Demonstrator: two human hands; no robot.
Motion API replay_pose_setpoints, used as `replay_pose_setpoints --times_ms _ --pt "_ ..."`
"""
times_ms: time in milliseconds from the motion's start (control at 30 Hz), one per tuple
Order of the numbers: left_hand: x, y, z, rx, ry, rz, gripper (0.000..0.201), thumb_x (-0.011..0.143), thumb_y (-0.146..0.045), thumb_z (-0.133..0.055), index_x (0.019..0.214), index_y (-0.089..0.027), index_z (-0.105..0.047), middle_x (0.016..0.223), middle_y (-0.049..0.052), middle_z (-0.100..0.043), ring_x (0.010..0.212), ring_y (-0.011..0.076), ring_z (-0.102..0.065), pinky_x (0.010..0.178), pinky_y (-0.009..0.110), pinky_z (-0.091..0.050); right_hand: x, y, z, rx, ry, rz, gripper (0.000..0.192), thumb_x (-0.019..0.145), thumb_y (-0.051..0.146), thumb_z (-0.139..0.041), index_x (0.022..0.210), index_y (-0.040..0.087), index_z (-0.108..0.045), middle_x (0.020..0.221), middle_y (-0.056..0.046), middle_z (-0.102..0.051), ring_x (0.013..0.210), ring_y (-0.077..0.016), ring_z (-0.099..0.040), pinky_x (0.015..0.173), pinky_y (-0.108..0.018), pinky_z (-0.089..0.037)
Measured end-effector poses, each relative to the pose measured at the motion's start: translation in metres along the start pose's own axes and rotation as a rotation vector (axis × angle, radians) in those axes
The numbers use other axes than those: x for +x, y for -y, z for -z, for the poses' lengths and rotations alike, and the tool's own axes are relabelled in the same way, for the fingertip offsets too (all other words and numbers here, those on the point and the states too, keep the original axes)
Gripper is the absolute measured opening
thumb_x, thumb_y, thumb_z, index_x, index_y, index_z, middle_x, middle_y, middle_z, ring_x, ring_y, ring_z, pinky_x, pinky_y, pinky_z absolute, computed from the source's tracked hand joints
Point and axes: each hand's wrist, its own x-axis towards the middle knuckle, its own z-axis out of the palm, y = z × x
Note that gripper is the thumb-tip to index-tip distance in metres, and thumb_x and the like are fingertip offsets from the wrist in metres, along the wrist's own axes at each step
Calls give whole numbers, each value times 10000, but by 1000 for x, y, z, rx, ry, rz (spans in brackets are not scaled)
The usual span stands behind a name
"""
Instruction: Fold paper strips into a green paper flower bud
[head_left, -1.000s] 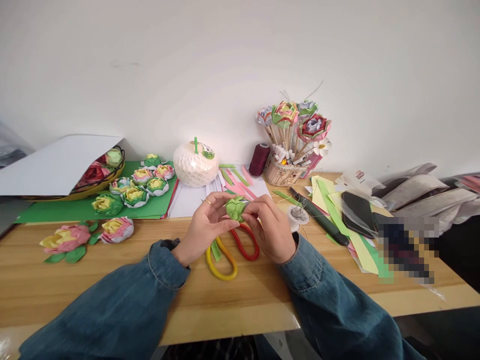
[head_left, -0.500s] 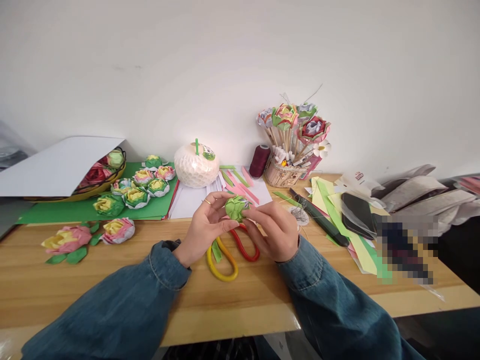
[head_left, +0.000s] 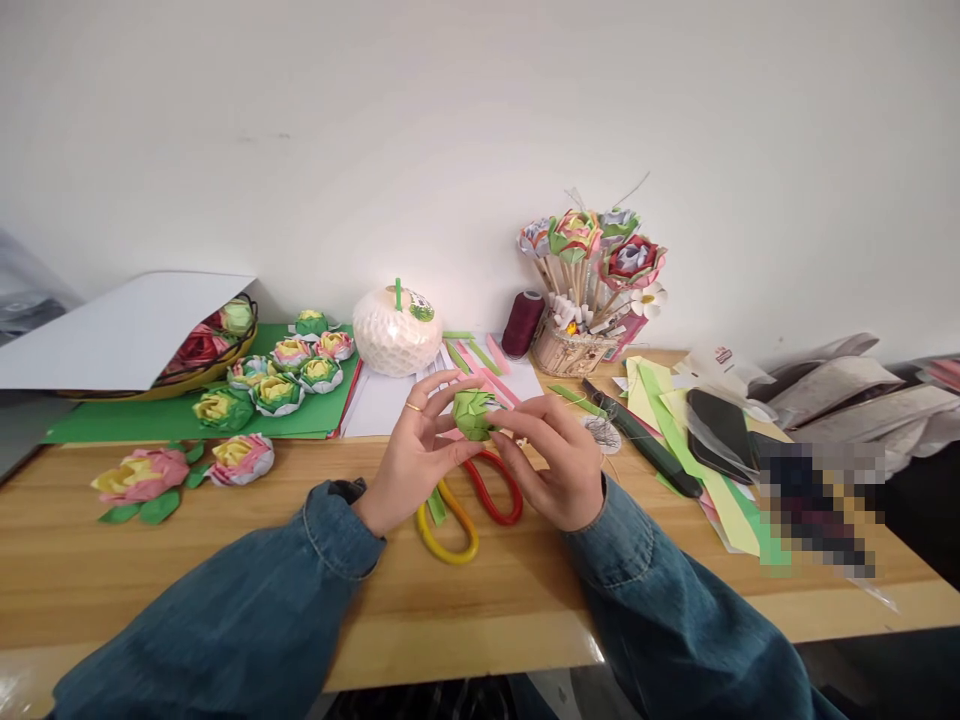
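Centre of frame: I hold a small green folded paper flower (head_left: 474,413) above the wooden table (head_left: 225,560), between both hands. My left hand (head_left: 412,455) pinches it from the left side, thumb under and index finger arched over the top; a ring sits on one finger. My right hand (head_left: 551,460) pinches the flower's right edge with thumb and fingertips, other fingers curled. Which petal the right fingers grip I cannot tell; the folds are too small.

Directly below the hands, lower centre: scissors (head_left: 469,505) with one yellow and one red handle loop, lying flat on the table.

Left of frame: finished paper flowers (head_left: 277,375) on a green sheet (head_left: 112,425), two more pink ones (head_left: 187,470) on bare wood nearer the edge.

Upper centre: a white round fruit in foam netting (head_left: 395,338), just beside a dark red thread spool (head_left: 523,322). Right of that, a basket of flowers on sticks (head_left: 581,290). Far right: coloured paper strips (head_left: 675,440) and a black phone (head_left: 714,425).
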Motion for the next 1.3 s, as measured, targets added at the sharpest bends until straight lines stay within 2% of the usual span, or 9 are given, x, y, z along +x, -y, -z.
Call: replay_pose_setpoints --times_ms 200,367,633,867,1000,1167,1233,1300 --pt "-3 1 2 160 -25 -80 409 686 -104 -633 1043 -258 -508 1323 48 -414 1071 195 -516 818 301 -487 0 1 -3 130 29 -134 106 772 104 -540 845 176 -567 759 -29 -559 676 -124 -527 557 -245 -455" --pt "-3 6 5 257 -47 -173 380 717 -93 -600 1044 -268 -521 1264 44 -475 1095 189 -508 803 293 -509 2 2 -4 199 34 -265 60 786 133 -542 815 169 -581 715 -10 -531 601 -98 -494 530 -232 -428" --pt "-4 7 9 604 -64 -475 452 741 -39 -546 1126 -269 -489 1273 65 -474 1099 166 -505 779 252 -523 4 4 -5 307 71 -456 56 787 176 -549 828 170 -588 706 -5 -530 589 -94 -494 522 -222 -425" --pt "-5 7 10 685 -58 -523 461 738 -35 -543 1142 -248 -473 1250 85 -485 1093 179 -509 767 272 -530 0 4 -8 372 94 -467 110 780 185 -563 885 175 -534 747 1 -520 616 -89 -506 519 -206 -434" --pt "-5 6 11 752 -51 -575 463 731 -13 -538 1127 -246 -485 1232 90 -495 1091 193 -511 787 309 -524 -1 6 -8 293 74 -364 84 781 149 -551 859 179 -537 742 -2 -521 603 -89 -504 520 -212 -447" --pt "-4 7 10 708 -98 -556 451 723 -21 -556 1114 -236 -489 1197 81 -508 1059 172 -526 756 274 -533 -2 10 -8 176 23 -229 180 795 96 -507 944 183 -560 884 -54 -580 677 -104 -560 585 -240 -480" --pt "-3 7 9 706 -105 -544 441 724 -29 -559 1108 -234 -489 1190 79 -511 1052 166 -530 755 268 -533 -1 9 -7 221 24 -276 148 788 108 -520 905 180 -577 862 -50 -590 681 -108 -563 582 -241 -476" --pt "-4 7 9 733 -97 -541 429 728 -34 -555 1102 -234 -491 1190 80 -513 1055 171 -530 770 282 -530 1 7 -6 331 50 -399 69 771 141 -550 818 175 -587 796 -32 -591 662 -108 -556 560 -234 -463"
